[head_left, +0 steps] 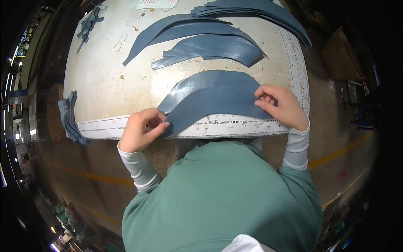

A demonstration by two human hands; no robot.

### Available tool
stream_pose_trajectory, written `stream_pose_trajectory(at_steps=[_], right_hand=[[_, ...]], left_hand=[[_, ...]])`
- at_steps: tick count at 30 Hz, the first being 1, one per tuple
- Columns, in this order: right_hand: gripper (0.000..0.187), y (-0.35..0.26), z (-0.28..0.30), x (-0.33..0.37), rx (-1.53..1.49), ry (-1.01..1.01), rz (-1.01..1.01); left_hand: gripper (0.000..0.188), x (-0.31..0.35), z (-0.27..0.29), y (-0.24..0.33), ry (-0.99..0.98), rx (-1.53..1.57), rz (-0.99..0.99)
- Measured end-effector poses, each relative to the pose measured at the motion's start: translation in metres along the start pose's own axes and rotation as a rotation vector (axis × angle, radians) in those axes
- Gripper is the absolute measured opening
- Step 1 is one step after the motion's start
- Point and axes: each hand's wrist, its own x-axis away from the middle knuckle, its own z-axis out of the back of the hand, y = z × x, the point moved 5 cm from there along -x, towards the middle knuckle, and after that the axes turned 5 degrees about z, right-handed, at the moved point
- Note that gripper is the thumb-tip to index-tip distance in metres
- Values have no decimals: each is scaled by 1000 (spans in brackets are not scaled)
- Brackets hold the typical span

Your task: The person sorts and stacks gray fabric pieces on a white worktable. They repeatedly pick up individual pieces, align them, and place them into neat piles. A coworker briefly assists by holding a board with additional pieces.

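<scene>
A curved blue leather piece (214, 96) lies in front of me at the table's near edge, arched away from me. It looks like two layers, a glossy one behind and a matte one in front. My left hand (145, 128) pinches its left end between thumb and fingers. At the right end, my right hand (282, 105) grips the edge with thumb and curled fingers. Just beyond lie more curved blue leather pieces (214, 48), overlapping one another.
The white table (100, 84) is speckled with small scraps. A stack of curved blue pieces (260, 12) lies at the far right. Narrow blue strips (89, 25) sit far left; a banded bundle of strips (71, 117) hangs over the left edge. A printed sheet (157, 3) lies at the back.
</scene>
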Motion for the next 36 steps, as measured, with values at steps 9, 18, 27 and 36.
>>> stream_pose_trajectory(at_steps=[9,18,27,36], right_hand=[[10,18,26,-8,-91,332,-71],[12,101,96,12,355,523,-260],[15,130,97,10,347,559,-210],[19,185,144,-4,61,761,-434]], left_hand=[[10,-38,14,25,69,-61,-170],[35,-163,25,31,362,-378,-341],[49,-155,60,29,-123,380,-203],[33,-47,175,63,219,709,-387]])
